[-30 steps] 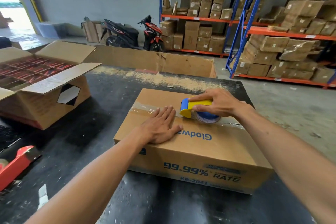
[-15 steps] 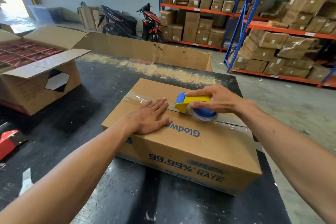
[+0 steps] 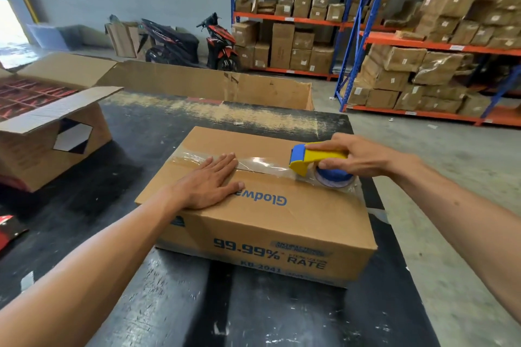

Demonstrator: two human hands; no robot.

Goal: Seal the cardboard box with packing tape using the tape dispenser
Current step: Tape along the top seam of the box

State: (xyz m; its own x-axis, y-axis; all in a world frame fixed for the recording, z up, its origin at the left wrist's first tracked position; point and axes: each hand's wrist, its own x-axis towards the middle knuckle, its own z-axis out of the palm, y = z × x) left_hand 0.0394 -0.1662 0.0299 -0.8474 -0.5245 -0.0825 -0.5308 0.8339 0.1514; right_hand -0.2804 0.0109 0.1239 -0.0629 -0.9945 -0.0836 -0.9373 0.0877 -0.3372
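Mid-seal: cardboard box [image 3: 253, 205] flat on the black tabletop [image 3: 127, 177], clear packing tape [image 3: 262, 163] laid along the centre seam from the left edge toward the right. Left hand [image 3: 208, 183] spread open, palm down on the lid beside the seam, clamped on nothing, just pinning the flaps. Right hand [image 3: 358, 158] closed around the yellow-and-blue tape dispenser [image 3: 315, 160], roll pressed to the lid near the box's right edge.

To finish the pass well, probably: keep the dispenser low and in line with the seam, hold steady downward pressure so the tape beds without wrinkles, carry on over the right edge and down the side wall before cutting against the blade, then rub the strip flat. Left palm best kept clear of the tape line while anchoring the box against sliding.

Room: right edge of the box close to the tabletop's right edge, open floor beyond, so free space for the arm to drop. Open carton [image 3: 56, 144] well apart on the left; tall cardboard wall [image 3: 211, 84] behind, not in the way.
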